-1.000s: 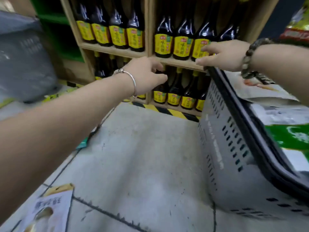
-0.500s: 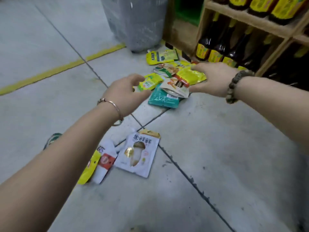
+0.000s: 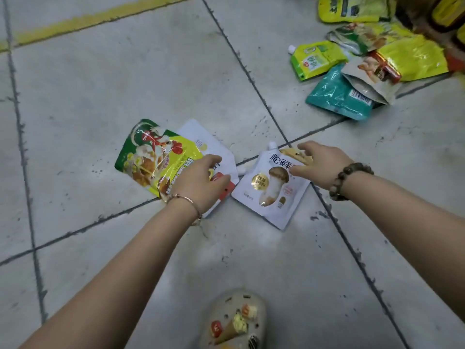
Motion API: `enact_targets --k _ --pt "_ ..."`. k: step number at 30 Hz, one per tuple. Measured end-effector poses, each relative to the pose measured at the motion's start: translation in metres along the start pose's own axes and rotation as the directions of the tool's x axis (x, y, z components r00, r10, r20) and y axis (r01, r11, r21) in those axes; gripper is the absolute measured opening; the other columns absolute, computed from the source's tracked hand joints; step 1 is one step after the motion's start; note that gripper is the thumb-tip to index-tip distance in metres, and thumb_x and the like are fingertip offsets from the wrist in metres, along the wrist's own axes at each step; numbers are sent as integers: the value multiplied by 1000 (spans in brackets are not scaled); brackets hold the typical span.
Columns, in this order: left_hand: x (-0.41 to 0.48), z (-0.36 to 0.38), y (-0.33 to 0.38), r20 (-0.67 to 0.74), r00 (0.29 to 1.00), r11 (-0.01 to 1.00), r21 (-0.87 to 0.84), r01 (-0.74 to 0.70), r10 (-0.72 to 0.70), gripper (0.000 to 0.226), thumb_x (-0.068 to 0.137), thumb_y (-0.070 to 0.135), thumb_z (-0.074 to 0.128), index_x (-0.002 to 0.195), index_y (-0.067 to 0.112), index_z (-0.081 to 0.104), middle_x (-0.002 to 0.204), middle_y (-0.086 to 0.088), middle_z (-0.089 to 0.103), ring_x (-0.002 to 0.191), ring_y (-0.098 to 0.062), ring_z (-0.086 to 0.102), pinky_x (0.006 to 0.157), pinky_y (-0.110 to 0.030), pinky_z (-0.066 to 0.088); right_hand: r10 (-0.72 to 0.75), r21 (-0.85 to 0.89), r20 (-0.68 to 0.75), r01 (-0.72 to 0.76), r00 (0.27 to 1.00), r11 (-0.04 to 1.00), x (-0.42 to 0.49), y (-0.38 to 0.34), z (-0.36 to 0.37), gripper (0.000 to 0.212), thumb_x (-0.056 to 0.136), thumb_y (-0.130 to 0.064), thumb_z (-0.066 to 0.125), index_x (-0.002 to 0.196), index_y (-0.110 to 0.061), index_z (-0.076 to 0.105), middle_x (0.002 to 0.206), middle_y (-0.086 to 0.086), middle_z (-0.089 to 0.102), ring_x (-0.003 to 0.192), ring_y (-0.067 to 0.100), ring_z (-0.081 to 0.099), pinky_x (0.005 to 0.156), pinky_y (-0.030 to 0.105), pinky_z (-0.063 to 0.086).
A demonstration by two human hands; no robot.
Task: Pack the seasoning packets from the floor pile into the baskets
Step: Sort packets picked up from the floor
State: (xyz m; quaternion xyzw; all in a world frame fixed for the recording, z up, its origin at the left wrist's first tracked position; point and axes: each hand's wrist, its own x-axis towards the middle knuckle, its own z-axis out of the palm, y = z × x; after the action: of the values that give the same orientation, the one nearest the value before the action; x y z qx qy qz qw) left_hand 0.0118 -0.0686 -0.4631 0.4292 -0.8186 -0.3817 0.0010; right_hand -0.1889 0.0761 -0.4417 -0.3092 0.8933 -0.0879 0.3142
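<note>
At the pick-up step, my right hand (image 3: 319, 165) spreads its fingers over the mushroom pouch (image 3: 266, 197) beneath them, my left hand (image 3: 201, 182) rests loosely bent fingers on the white packet (image 3: 201, 137); next, I should pinch both and lift.

The chicken packet (image 3: 156, 157) is laid partly over a flat pouch (image 3: 201, 139), with the mushroom pouch (image 3: 271, 190) just right of both. A heap of packets (image 3: 339, 96) is set farther back, rightward.
</note>
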Motion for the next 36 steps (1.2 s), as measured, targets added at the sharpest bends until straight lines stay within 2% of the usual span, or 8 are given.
enact_targets --k 8,11,16,21,26,30,33,36 --pt "1 39 -27 49 999 998 66 18 -21 34 80 28 63 114 23 61 112 -1 63 101 -20 58 76 -24 39 395 294 70 -397 916 869 2 34 59 70 74 -44 72 132 -16 43 130 10 53 115 30 52 85 31 40" --pt "2 50 -25 111 993 994 95 -50 39 28 80 24 61 108 18 61 107 -5 61 100 -26 56 82 -33 46 518 495 56 -474 854 728 6 23 76 67 69 -39 75 122 -13 43 116 9 57 105 31 58 83 35 46" --pt "9 67 -16 175 976 976 155 -156 128 47 84 23 59 130 13 52 130 -7 54 122 -23 44 100 -34 37 696 764 81 -493 713 417 20 13 87 47 68 -34 74 102 -8 54 86 3 64 78 25 63 82 36 52" --pt "13 67 -15 165 982 986 118 -116 95 47 85 21 60 130 13 51 130 -7 53 121 -22 45 99 -31 36 580 844 83 -367 810 392 21 23 89 11 80 -21 69 82 -14 62 86 4 68 74 20 64 71 25 54" --pt "7 66 -12 168 977 989 48 -140 130 44 84 16 60 128 12 54 132 -6 52 123 -20 45 99 -25 32 460 883 74 -273 885 383 9 13 95 21 85 -25 67 104 -16 64 99 0 67 86 17 64 75 27 51" --pt "4 52 -10 -6 999 982 -187 -36 36 37 83 11 64 120 11 60 113 -4 61 98 -13 55 84 -14 37 426 901 -163 -42 890 432 3 0 77 29 87 -11 62 116 -9 60 101 -2 65 80 7 62 57 8 47" --pt "7 36 -11 -2 995 887 -454 90 -103 42 84 15 67 124 11 55 109 -2 59 99 -12 56 86 -17 46 311 891 -287 133 906 435 0 -7 52 28 85 -4 61 113 -7 60 100 -1 68 80 2 64 63 9 49" --pt "9 24 -7 146 973 681 -695 231 -181 46 85 18 66 128 11 51 108 -6 63 91 -13 63 79 -19 52 135 933 -219 166 966 319 0 -24 36 21 86 -1 59 101 -16 62 87 -9 72 79 6 69 63 17 52"
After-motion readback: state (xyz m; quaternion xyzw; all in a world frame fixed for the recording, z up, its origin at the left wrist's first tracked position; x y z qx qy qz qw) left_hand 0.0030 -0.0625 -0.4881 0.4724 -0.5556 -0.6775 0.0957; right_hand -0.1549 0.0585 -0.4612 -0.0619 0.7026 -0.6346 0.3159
